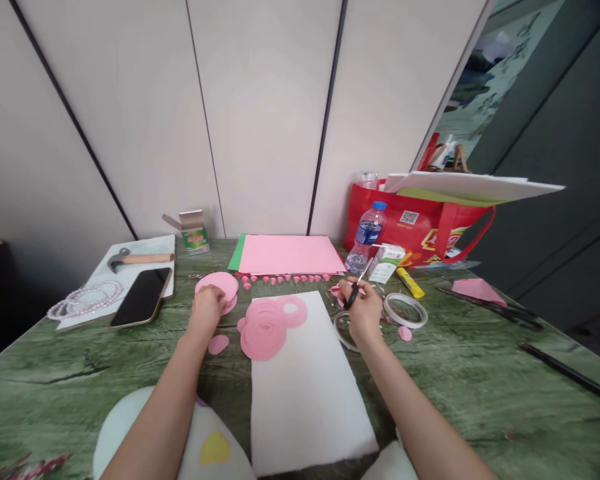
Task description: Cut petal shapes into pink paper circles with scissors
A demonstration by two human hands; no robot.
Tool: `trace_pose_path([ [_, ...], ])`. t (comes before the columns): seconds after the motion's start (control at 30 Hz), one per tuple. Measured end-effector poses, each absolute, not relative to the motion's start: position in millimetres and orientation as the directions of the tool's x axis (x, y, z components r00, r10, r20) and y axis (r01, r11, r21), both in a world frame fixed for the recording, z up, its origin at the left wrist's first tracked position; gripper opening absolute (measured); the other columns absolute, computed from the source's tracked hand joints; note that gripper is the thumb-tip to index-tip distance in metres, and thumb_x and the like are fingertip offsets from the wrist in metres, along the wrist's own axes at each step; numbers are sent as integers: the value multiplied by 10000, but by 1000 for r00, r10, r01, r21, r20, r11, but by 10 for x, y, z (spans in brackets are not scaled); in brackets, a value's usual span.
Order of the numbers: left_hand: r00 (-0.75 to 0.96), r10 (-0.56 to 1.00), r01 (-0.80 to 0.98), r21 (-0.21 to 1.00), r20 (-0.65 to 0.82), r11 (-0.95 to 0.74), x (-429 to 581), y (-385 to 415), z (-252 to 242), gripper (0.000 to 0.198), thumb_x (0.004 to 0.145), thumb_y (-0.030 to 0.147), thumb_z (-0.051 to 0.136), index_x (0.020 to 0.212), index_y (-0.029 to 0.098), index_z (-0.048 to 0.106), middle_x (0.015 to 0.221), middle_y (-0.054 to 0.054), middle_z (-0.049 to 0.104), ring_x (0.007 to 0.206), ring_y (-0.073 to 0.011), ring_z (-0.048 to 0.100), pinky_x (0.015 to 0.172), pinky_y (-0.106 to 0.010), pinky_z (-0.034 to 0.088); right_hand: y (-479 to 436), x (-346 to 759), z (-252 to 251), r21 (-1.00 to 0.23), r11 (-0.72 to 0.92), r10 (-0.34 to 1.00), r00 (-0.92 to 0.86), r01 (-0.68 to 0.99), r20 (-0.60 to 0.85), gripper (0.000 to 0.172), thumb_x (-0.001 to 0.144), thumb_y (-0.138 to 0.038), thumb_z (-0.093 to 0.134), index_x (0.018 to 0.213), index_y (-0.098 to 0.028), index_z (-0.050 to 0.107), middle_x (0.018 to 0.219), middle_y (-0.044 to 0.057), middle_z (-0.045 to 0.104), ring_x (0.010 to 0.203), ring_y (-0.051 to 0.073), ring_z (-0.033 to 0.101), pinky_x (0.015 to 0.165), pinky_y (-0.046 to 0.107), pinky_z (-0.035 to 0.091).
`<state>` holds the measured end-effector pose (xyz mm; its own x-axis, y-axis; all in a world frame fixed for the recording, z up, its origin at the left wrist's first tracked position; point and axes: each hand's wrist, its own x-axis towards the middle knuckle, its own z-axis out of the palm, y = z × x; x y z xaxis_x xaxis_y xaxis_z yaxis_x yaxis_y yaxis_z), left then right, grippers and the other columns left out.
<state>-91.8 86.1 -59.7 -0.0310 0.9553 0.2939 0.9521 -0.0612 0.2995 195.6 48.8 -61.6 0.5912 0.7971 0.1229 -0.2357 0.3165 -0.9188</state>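
My left hand (207,312) is closed at the near edge of round pink paper pieces (224,283), which lie stacked on the left. My right hand (364,312) grips small scissors (353,293) by their black handles, blades pointing up and away. Between both hands lies a white sheet (307,393). At its upper left rest pink paper spirals (264,330) and a pink ring (300,319). Small pink rolled paper roses (287,279) line up beyond the sheet. Under my right hand, a tape roll (341,337) is partly hidden among pink scraps.
Pink paper (293,253) is stacked at the back. To the left are a phone (143,297), a hammer (145,259) and a bead string (87,300). A water bottle (367,237), red bag (430,223), glue stick (410,283), white tape roll (420,320) and larger scissors (510,312) stand or lie right.
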Motion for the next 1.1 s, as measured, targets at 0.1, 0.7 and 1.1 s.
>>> trace_pose_path([
  [0.1, -44, 959, 948, 315, 281, -49, -920, 875, -596, 180, 599, 157, 588, 758, 105, 657, 857, -148, 657, 812, -254, 579, 702, -306, 416, 484, 1940, -617, -922, 307, 804, 583, -236, 119, 371, 522, -341, 717, 791, -151, 547, 504, -62, 517, 417, 61, 477, 409, 180, 382],
  [0.7, -120, 924, 913, 405, 362, -40, -873, 791, -526, 181, 631, 169, 446, 533, 164, 599, 616, -93, 639, 635, -222, 575, 610, -289, 394, 311, 1763, -552, -995, -46, 986, -166, -84, -32, 299, 543, -346, 703, 701, -115, 598, 487, 14, 619, 362, 88, 516, 368, 188, 392],
  [1.1, -448, 681, 698, 703, 579, -139, -834, 657, -368, 140, 701, 258, 462, 729, 156, 554, 819, -91, 575, 882, -249, 503, 828, -406, 357, 388, 1794, -644, -998, 5, 997, -75, -69, 10, 359, 492, -314, 736, 770, -146, 583, 525, -10, 617, 457, 121, 567, 399, 195, 409],
])
